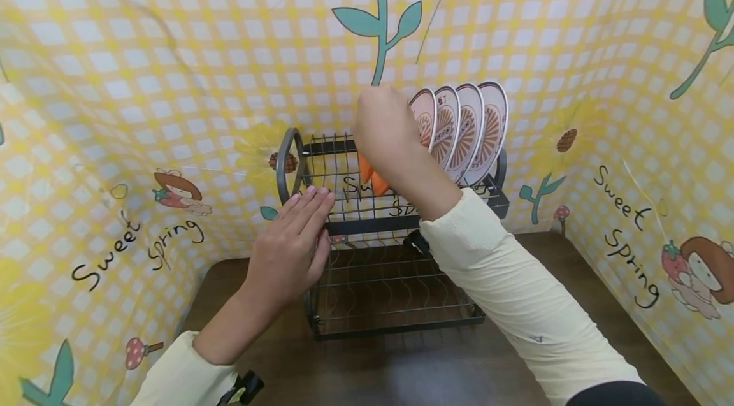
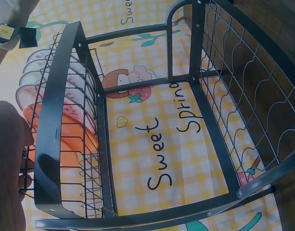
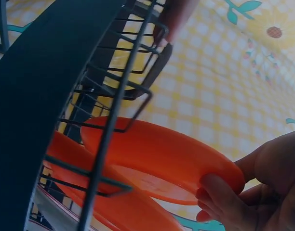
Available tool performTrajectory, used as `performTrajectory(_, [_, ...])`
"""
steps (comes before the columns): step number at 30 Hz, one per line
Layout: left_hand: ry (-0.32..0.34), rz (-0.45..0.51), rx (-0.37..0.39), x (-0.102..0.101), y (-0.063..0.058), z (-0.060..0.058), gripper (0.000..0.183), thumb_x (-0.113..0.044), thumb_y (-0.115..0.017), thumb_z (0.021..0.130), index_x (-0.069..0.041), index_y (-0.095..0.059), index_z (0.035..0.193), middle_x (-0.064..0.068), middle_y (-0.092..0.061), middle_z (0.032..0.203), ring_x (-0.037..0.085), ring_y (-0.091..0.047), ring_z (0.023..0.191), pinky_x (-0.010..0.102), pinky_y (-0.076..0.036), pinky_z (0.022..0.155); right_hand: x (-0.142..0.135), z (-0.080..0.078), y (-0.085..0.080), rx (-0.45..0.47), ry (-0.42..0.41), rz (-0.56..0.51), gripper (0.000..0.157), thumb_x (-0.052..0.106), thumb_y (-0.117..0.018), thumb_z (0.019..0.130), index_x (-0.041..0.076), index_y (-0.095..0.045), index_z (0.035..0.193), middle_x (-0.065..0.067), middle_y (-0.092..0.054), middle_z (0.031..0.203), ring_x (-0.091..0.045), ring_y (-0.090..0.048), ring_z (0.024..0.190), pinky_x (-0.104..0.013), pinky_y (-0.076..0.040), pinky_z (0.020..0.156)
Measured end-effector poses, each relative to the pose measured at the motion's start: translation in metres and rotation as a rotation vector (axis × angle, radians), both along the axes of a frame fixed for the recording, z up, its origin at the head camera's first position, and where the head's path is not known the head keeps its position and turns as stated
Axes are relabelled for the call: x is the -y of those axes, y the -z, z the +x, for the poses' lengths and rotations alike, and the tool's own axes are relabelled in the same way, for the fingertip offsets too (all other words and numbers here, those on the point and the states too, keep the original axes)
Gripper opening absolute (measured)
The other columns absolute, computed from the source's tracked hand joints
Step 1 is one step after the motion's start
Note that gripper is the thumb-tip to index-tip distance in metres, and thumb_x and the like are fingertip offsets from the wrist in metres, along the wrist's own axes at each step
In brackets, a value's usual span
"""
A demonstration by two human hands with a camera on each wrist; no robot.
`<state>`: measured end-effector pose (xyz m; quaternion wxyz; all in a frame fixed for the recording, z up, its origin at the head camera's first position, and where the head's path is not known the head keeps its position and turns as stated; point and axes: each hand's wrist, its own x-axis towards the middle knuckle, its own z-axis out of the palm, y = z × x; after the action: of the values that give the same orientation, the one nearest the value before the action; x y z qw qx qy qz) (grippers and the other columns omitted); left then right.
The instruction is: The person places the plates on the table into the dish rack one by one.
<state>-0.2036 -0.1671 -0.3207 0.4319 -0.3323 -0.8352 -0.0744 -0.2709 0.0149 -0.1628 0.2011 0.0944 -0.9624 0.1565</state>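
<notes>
My right hand (image 1: 387, 132) pinches the rim of an orange plate (image 3: 162, 154), thumb on one face and fingers on the other. That plate stands tilted on edge among the upper wires of a black two-tier dish rack (image 1: 373, 225). Right beside it in the rack leans more orange plateware (image 3: 118, 204). White patterned plates (image 1: 494, 132), several in a row, stand upright to the right of the orange ones. With fingers extended and close together, my left hand (image 1: 289, 250) rests at the front left of the upper tier.
Below, the rack's lower tier (image 1: 395, 329) of wavy wires stands over a dark brown table (image 1: 401, 371). Yellow checked cloth (image 1: 229, 62) hangs behind and on both sides, close to the rack. A curved side frame (image 1: 283, 167) rises at the rack's left end.
</notes>
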Motion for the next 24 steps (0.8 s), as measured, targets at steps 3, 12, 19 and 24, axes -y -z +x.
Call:
performTrajectory(3, [0.005,0.001,-0.007,0.0,0.0,-0.001,0.052,-0.011,-0.065,0.092,0.002,-0.06,0.142,0.021,-0.064,0.14,0.035,-0.061,0.133,0.051,-0.048,0.114,0.004,-0.005,0.001,0.021,0.033,0.01,0.025,0.008,-0.052,0.1,0.004,-0.075,0.107,-0.011,-0.073,0.101,-0.022,-0.072,0.084,-0.036,-0.065,0.068])
performTrajectory(12, [0.002,0.013,-0.01,0.001,0.001,-0.002,0.05,-0.011,-0.063,0.092,0.001,-0.06,0.141,0.02,-0.064,0.14,0.035,-0.061,0.133,0.051,-0.048,0.114,0.011,-0.017,0.006,0.069,0.056,0.051,0.025,0.013,-0.055,0.1,0.006,-0.075,0.112,-0.014,-0.074,0.114,-0.03,-0.073,0.104,-0.042,-0.065,0.082])
performTrajectory(19, [-0.002,0.014,-0.006,0.0,0.001,-0.002,0.05,-0.011,-0.063,0.092,0.001,-0.06,0.141,0.02,-0.064,0.14,0.035,-0.061,0.133,0.05,-0.048,0.115,0.008,-0.023,0.012,0.061,0.037,0.063,0.023,0.013,-0.057,0.099,0.004,-0.074,0.111,-0.015,-0.073,0.114,-0.031,-0.072,0.105,-0.044,-0.064,0.086])
performTrajectory(24, [-0.007,0.009,-0.004,-0.001,0.001,-0.001,0.05,-0.011,-0.064,0.092,0.002,-0.06,0.141,0.02,-0.064,0.14,0.035,-0.061,0.133,0.05,-0.048,0.115,0.006,-0.023,0.011,0.08,0.022,0.062,0.024,0.013,-0.058,0.098,0.002,-0.074,0.112,-0.017,-0.072,0.114,-0.031,-0.071,0.105,-0.045,-0.063,0.089])
